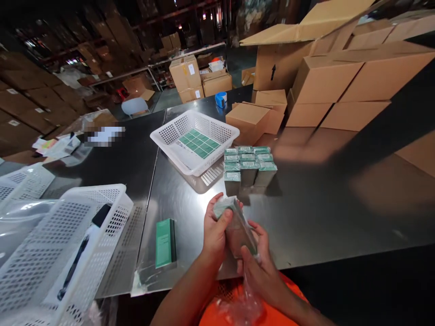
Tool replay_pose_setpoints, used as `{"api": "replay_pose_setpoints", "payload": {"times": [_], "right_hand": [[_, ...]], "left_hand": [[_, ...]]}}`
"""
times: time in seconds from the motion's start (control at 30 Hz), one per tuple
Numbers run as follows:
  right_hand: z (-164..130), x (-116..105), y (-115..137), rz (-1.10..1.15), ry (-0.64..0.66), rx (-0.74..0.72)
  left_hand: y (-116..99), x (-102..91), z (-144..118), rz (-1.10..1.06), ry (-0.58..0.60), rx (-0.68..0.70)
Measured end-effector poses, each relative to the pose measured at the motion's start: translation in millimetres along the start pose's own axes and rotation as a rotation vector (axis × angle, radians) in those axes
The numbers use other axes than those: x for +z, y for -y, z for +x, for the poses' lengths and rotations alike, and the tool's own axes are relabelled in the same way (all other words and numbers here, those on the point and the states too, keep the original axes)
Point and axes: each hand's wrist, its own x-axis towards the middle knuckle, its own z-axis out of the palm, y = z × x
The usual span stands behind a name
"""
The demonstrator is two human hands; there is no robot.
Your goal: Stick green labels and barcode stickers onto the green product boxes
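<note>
"How does the work stand on that worktop?"

"Cartons crowd its far edge towards the right corner. Left of them, in from the far edge, a white basket holds green boxes in rows; whether those have film on, I can't tell."

"Anything finished?"

"I'd judge so: a block of wrapped boxes stands just beside the basket's right side, well in from the worktop's near edge."

"And what's under way?"

"One box in clear film, held above the worktop just inside the near edge. The left hand is closed round its upper end, thumb on top; the right hand pinches its lower end."

"Is that one complete?"

"Probably not. Loose film hangs below the right hand, so I'd call it partway."

"What's left?"

"A lone green box lies near the near edge. I make out no wrapping there, so it seems not yet done."
</note>
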Motion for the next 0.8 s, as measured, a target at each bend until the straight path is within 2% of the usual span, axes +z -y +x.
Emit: {"api": "replay_pose_setpoints", "payload": {"times": [0.17, 0.3, 0.43, 0.5, 0.57, 0.67, 0.73, 0.8], "right_hand": [[7.4, 12.8, 3.3, 0.059, -0.05, -0.157], [10.1, 12.0, 4.6, 0.082, 0.001, -0.124], [9.0, 6.6, 5.8, 0.053, 0.162, -0.015], [7.3, 6.0, 6.1, 0.072, 0.195, -0.005], [5.9, 6.4, 6.3, 0.079, 0.151, -0.034], [5.7, 5.1, 8.0, 0.005, 0.032, -0.125], [7.1, 1.8, 10.6, -0.059, 0.03, -0.195], [9.3, -2.8, 13.5, -0.104, 0.085, -0.241]], "left_hand": [[7.3, -7.2, -27.2, 0.14, 0.019, -0.013], [5.0, -20.0, -32.2, 0.162, 0.019, 0.01], [-19.6, -28.4, -18.4, 0.14, -0.068, 0.349], [-27.4, -27.9, -14.8, 0.208, -0.077, 0.447], [-25.8, -25.9, -16.1, 0.272, -0.075, 0.453], [-9.7, -26.5, -22.3, 0.306, -0.052, 0.362], [0.8, -31.0, -24.4, 0.329, -0.015, 0.275], [2.2, -37.0, -22.6, 0.357, -0.006, 0.233]]}}
